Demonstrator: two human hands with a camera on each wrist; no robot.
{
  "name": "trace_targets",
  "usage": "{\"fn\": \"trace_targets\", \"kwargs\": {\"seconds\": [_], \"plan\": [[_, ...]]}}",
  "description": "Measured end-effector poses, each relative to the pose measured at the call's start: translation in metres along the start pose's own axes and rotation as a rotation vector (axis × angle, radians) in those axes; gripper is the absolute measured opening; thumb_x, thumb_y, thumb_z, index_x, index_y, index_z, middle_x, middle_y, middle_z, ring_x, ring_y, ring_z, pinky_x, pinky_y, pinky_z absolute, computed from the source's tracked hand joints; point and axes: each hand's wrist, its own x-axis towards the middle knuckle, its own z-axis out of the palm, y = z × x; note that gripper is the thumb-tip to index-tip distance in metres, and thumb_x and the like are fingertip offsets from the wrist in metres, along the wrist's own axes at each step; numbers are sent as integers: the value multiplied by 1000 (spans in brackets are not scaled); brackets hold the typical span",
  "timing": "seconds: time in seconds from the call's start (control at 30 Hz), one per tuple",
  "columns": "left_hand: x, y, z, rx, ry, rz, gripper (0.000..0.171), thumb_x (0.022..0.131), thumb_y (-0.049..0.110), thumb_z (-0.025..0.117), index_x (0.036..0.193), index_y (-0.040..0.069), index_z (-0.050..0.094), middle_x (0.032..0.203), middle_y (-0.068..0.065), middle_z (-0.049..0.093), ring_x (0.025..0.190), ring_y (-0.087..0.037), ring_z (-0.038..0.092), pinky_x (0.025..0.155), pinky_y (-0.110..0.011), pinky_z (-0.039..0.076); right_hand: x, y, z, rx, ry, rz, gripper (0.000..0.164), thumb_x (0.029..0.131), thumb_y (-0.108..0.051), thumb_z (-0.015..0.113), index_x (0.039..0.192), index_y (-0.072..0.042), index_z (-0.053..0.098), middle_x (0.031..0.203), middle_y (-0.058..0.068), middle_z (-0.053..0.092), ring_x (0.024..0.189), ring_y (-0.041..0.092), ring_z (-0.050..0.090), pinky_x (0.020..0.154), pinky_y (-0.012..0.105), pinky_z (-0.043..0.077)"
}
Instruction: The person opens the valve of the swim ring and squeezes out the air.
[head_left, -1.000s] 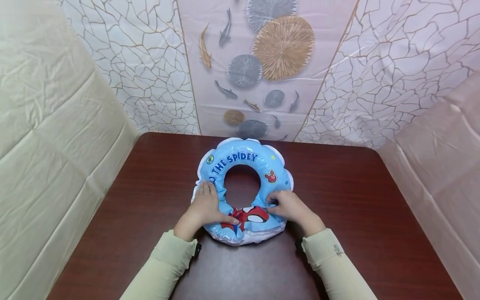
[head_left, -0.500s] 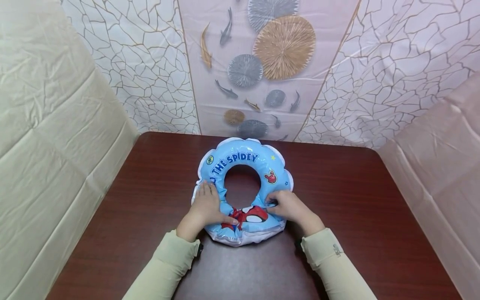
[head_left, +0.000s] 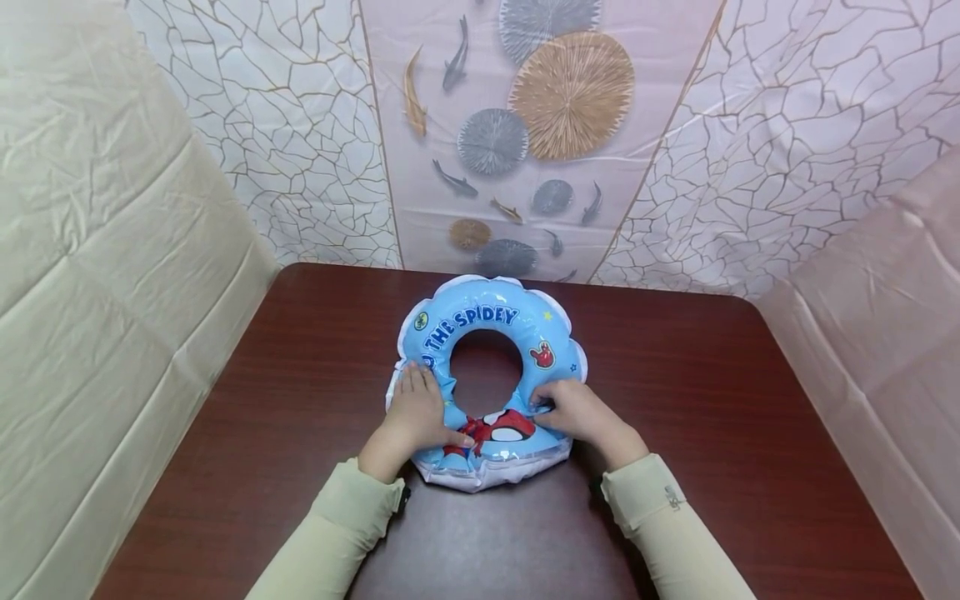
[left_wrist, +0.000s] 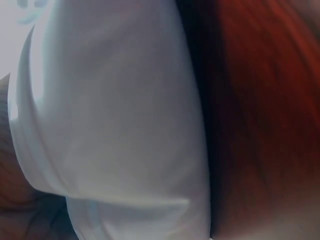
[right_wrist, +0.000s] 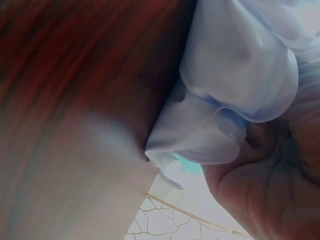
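Observation:
A light blue inflatable swim ring (head_left: pixel 489 293) with scalloped white edges lies on the table, lettered "THE SPIDEY" and printed with a red cartoon figure at the near side. My left hand (head_left: pixel 414 417) presses on its left near part, fingers straight and thumb stretched over the print. On the right near part, my right hand (head_left: pixel 583 413) pinches the ring's surface with curled fingers and thumb; what lies between the fingertips is hidden. The ring's near part looks squashed and creased. Its white side (left_wrist: pixel 125 110) fills much of the left wrist view, and white folds (right_wrist: pixel 235 55) show beside the right palm.
The dark red-brown wooden table (head_left: pixel 675 358) has rounded far corners. Beige quilted cloth walls (head_left: pixel 135 250) rise at both sides. Behind the table hangs a patterned cloth (head_left: pixel 491 142) with fish and round shapes.
The left hand has shifted very slightly to the right, and the near print has creased a little differently. The right hand stays in about the same place.

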Motion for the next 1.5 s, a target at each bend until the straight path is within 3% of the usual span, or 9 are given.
{"fn": "trace_targets", "kwargs": {"seconds": [0.47,0.9,1.5], "plan": [[1,4,-1,35,-12,-8,137,66,70,81,151,-18,18,158,-38,17,147,-51,18,118,-57,21,2,1,0,29,-14,7,11,86,-14,81,95,-11,75,84,-4,68,76,14,60,75,33,57],[2,5,-3,10,-48,-25,137,67,67,82,152,-17,14,159,-37,13,148,-50,15,119,-56,19,1,-2,-1,55,-26,35,13,86,-14,81,98,-11,76,86,-4,68,79,15,60,78,35,57],[3,5,-2,11,-46,-20,138,67,68,82,152,-18,16,159,-38,14,148,-51,15,119,-57,20,2,5,1,47,-27,-3,11,87,-12,79,97,-9,75,85,-3,68,77,13,60,75,33,57]]}}
